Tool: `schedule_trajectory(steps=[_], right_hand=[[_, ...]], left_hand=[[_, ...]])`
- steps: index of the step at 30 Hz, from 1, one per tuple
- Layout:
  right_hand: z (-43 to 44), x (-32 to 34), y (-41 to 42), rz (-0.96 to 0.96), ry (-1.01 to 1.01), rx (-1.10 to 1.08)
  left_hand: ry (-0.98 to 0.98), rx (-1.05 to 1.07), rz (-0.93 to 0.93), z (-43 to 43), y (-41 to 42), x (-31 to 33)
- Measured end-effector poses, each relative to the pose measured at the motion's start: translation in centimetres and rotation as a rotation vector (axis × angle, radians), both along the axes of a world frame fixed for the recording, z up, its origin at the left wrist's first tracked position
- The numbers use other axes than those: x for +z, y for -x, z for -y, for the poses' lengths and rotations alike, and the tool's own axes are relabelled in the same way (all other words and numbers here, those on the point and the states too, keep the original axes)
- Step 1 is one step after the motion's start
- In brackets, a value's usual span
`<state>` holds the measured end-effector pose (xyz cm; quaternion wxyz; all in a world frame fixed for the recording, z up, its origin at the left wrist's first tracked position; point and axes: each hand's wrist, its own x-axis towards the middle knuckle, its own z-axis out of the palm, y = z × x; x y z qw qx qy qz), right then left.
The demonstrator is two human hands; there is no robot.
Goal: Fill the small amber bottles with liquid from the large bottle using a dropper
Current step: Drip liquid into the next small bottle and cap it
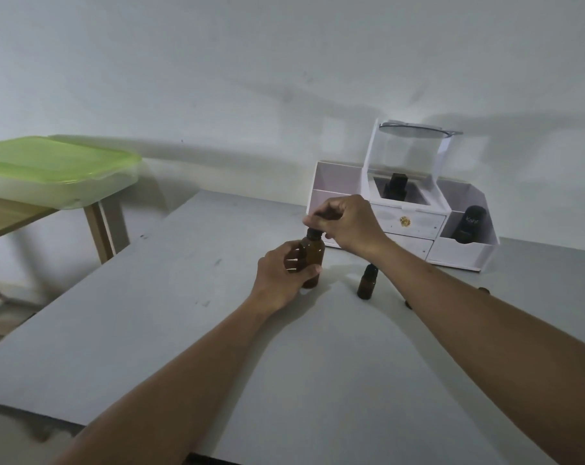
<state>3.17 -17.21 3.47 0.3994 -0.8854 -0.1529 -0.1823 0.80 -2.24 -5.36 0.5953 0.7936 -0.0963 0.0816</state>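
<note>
On the grey table point(183, 330) the left hand point(281, 276) wraps round the upright big amber bottle point(312, 255), and a small bottle point(367, 283) stands just to its right, untouched. The right hand point(348, 226) pinches the big bottle's black top point(312, 233) from above. A white organiser point(458, 253) sits behind.

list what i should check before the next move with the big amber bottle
1. Large amber bottle steadied: the left hand has a grip round its body, and it stands upright on the table. Ok.
2. Grip on the black top: the fingers of the right hand curl round it from above. Ok.
3. Small amber bottle upright and near, to the right of the large one, untouched. Ok.
4. Small amber bottle open to take liquid: its top is dark, cap or bare neck. Cannot tell.
5. Liquid level in the large amber bottle: the glass is dark and partly covered. Cannot tell.
</note>
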Motion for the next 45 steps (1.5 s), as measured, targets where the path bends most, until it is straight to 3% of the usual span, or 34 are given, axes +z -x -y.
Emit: schedule_trajectory(steps=[8,35,45], right_hand=[[0.0,0.3,0.3,-0.071,-0.062,0.008],[-0.2,0.2,0.4,-0.026,-0.074,0.0],[1.5,8.5,2.9,0.134,-0.254,-0.022]], left_hand=[[-0.028,-0.003,-0.008,0.0,0.3,0.1],[-0.035,-0.004,-0.016,-0.2,0.2,0.1],[-0.013,0.054,-0.068,-0.1,1.8,0.6]])
